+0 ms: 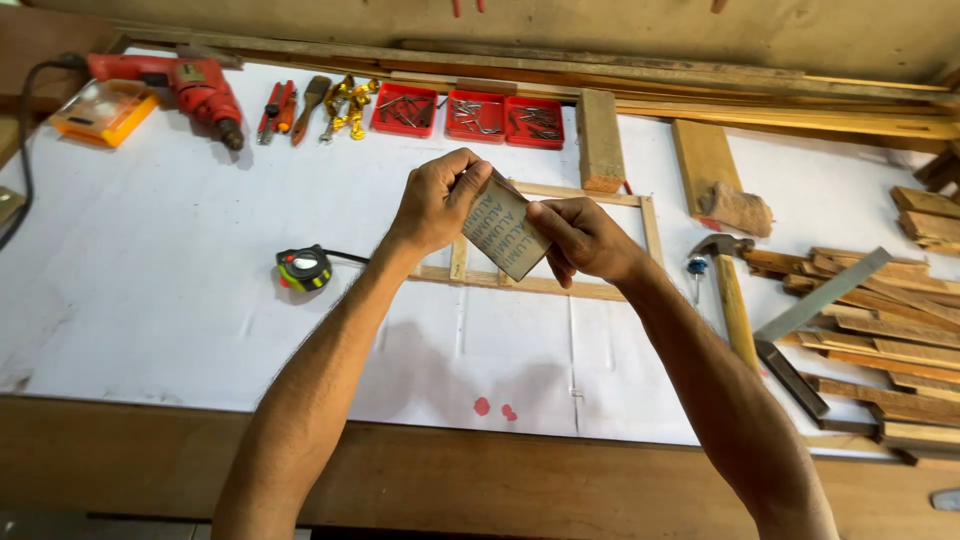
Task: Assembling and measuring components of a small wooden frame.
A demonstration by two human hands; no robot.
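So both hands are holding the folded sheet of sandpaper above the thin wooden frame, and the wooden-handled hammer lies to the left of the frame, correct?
Not quite. In the head view the left hand and right hand do hold the folded sheet of sandpaper above the thin wooden frame, but the wooden-handled hammer lies to the right of the frame, not the left.

The sandpaper sheet [505, 228] hides part of the wooden frame [560, 285].
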